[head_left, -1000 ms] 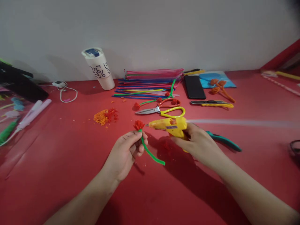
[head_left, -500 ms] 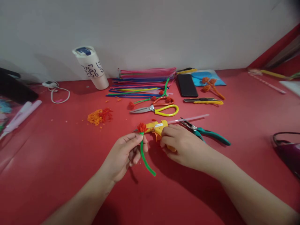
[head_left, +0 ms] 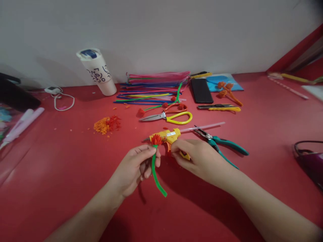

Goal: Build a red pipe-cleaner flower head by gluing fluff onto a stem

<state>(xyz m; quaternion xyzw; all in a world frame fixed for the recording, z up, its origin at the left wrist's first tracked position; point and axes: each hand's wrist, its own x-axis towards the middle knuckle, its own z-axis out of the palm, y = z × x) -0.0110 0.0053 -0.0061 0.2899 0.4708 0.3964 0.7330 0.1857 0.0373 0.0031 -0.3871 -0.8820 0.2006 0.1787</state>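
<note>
A small red pom-pom-like flower (head_left: 156, 139) tops a bent green pipe cleaner stem (head_left: 155, 174). My left hand (head_left: 140, 163) pinches this stem just beneath the flower, between thumb and fingers. Behind them lies a yellow hot glue gun (head_left: 169, 134) with a clear glue stick (head_left: 204, 127) sticking out of its back. Over the gun's handle is my right hand (head_left: 193, 156), its fingers curled together. Whether those fingertips hold anything is hidden. The hand partly covers the handle.
Scissors (head_left: 179, 118), teal pliers (head_left: 228, 145) and a yellow cutter (head_left: 222, 108) lie around the gun. Orange and red clippings (head_left: 102, 125) are piled left. Pipe cleaners (head_left: 153, 89), a phone (head_left: 202, 90) and a white tumbler (head_left: 97, 72) are along the wall.
The flower and stem have shifted slightly right and down in my left hand. My right hand has moved a little, with its fingers more drawn together. The glue gun stays in place.
</note>
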